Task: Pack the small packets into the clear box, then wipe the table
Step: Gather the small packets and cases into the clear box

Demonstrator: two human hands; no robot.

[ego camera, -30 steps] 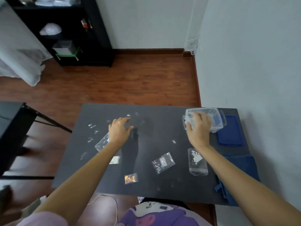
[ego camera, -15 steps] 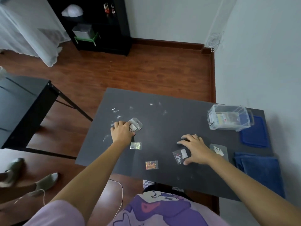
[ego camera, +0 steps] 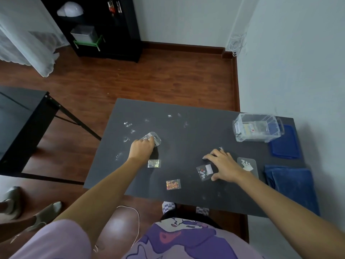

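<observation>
Left hand pinches a clear packet; right hand, fingers spread, presses another packet (light, slippery film; lift by an edge).

The room is evenly lit by soft daylight, faint shadows are cast under both hands on the dark table, edges are bowed by wide-angle distortion, and slight softness is seen toward six o'clock.
</observation>
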